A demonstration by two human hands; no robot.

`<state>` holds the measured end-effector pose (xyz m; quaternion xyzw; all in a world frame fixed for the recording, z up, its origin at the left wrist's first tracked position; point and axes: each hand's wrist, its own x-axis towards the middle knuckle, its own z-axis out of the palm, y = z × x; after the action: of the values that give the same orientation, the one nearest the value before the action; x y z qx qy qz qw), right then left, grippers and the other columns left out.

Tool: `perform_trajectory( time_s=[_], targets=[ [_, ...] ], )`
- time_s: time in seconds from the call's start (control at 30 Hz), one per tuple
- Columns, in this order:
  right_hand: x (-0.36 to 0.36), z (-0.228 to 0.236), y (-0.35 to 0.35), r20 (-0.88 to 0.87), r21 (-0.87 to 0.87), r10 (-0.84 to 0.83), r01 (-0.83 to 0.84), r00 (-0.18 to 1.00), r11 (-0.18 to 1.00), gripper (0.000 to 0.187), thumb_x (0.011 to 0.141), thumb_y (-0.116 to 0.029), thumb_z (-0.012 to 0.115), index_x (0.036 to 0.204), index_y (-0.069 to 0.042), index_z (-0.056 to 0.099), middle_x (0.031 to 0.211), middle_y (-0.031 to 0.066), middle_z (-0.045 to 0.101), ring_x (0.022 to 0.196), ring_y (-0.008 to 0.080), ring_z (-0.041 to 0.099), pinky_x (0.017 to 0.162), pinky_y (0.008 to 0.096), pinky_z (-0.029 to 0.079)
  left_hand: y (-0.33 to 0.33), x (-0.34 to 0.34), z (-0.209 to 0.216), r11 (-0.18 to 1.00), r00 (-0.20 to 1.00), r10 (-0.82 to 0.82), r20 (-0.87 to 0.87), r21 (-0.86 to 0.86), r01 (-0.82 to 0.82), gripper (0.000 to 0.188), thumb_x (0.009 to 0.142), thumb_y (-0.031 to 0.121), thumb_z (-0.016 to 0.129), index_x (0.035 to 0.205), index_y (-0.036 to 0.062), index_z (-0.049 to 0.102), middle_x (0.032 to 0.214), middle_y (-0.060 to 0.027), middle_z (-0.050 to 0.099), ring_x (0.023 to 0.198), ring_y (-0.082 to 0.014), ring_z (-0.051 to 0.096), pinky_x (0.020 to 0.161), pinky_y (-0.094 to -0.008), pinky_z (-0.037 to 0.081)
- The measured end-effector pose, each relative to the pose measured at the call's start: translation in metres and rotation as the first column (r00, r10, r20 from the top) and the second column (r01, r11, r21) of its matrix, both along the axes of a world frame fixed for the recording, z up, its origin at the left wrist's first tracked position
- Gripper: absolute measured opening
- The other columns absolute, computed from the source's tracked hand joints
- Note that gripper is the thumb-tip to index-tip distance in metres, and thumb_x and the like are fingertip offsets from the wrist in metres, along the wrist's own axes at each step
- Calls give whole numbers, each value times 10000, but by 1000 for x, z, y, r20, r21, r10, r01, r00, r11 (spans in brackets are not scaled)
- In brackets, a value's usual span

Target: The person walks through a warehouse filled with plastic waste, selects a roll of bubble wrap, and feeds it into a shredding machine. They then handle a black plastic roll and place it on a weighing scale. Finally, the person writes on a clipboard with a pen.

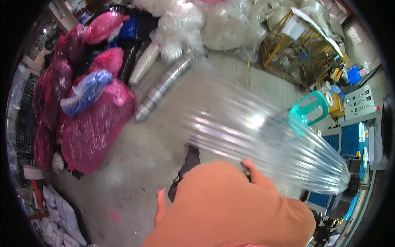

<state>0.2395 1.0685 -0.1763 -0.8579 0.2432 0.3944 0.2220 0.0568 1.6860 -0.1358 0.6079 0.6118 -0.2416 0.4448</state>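
A long sheet of clear plastic film (pixel 242 123) spreads in front of me, gathered at a point on the right and blurred toward the middle. My right hand (pixel 249 165) is by the film's near edge, its fingers curled; a small dark thing shows beside them, too small to name. Whether this hand touches the film I cannot tell. Low beside my body hangs my left hand (pixel 161 194), away from the film, its fingers mostly hidden. A silvery film roll (pixel 164 88) lies on the floor beyond.
Pink and dark red filled bags (pixel 96 127) are heaped at the left. White bundles (pixel 226 29) line the back, beside a yellow-framed wire cage (pixel 302 49). A green plastic stool (pixel 310 109) and a control panel (pixel 362 101) stand at the right. Grey sacks (pixel 61 214) lie at the lower left.
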Motion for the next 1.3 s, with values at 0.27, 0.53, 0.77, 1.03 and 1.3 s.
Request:
perform_trajectory(
  time_s=[0.27, 0.53, 0.77, 1.03, 1.3],
  targets=[
    [12, -32, -3, -129, 115, -623, 636, 771, 763, 156, 808, -265, 707, 885, -131, 733, 730, 42, 638, 629, 187, 578, 569, 374, 445, 50, 316, -18, 947, 947, -320, -17, -33, 320, 710, 804, 318, 775, 1363, -26, 503, 1398, -216, 534, 1298, -298, 511, 1050, -413, 440],
    [136, -15, 14, 93, 164, -604, 587, 791, 793, 354, 843, -263, 691, 1050, 25, 714, 1047, 243, 698, 956, 362, 670, 809, 455, 516, -86, 642, 77, 660, 633, -745, 212, 372, 652, 833, 762, 377, 784, 1435, 30, 437, 1413, -219, 516, 1332, -349, 479, 1104, -421, 402],
    [178, -40, -48, 15, 327, -881, 831, 473, 451, 369, 862, -260, 692, 1102, 21, 706, 1038, 172, 713, 971, 299, 653, 824, 439, 495, -232, 748, 73, 480, 454, -877, 159, 359, 801, 883, 763, 402, 788, 1447, -5, 408, 1427, -227, 501, 1339, -349, 474, 1106, -419, 401],
    [186, -51, -193, 162, 386, -987, 922, -23, 42, 196, 850, -298, 675, 871, -102, 670, 741, 33, 588, 674, 188, 544, 635, 415, 421, -287, 821, 40, 458, 457, -886, 81, 314, 832, 950, 730, 418, 820, 1445, -35, 390, 1419, -234, 508, 1325, -330, 495, 1102, -385, 409],
    [327, 23, -232, -7, 541, -999, 841, 42, 32, 175, 855, -331, 672, 820, -175, 603, 769, -37, 578, 703, 120, 520, 632, 324, 378, -350, 869, 27, 452, 456, -889, 45, 249, 856, 702, 753, 348, 795, 1289, -42, 563, 1304, -232, 603, 1219, -347, 585, 1008, -403, 480]
  ],
)
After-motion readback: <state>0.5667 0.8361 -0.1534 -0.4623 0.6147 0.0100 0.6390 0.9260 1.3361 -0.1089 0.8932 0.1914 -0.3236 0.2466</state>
